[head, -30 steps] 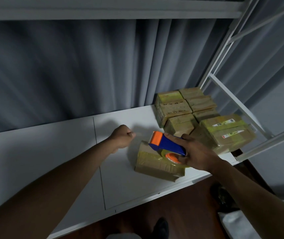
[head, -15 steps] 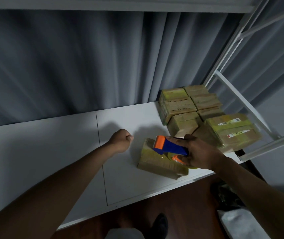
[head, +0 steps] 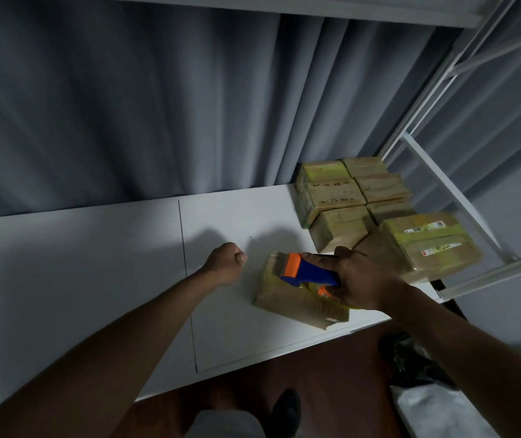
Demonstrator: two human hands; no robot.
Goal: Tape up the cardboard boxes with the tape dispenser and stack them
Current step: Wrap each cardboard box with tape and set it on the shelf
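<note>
A flat cardboard box [head: 287,303] wrapped in yellowish tape lies near the front edge of the white table [head: 94,263]. My right hand [head: 360,282] grips a blue and orange tape dispenser [head: 308,273] and holds it against the top of this box. My left hand [head: 226,262] is curled into a fist that holds nothing, on the table just left of the box. At the table's right end sits a group of taped boxes [head: 332,192], with a larger taped box [head: 430,245] bearing labels at the front right.
Grey curtains [head: 158,105] hang behind the table. A white metal frame [head: 442,184] stands to the right of the boxes. Below the table edge are a dark wooden floor [head: 332,374], a dark shoe [head: 286,412] and a white bag [head: 436,412].
The tape dispenser has dropped lower onto the box in my right hand. My left fist has kept its place beside the box.
</note>
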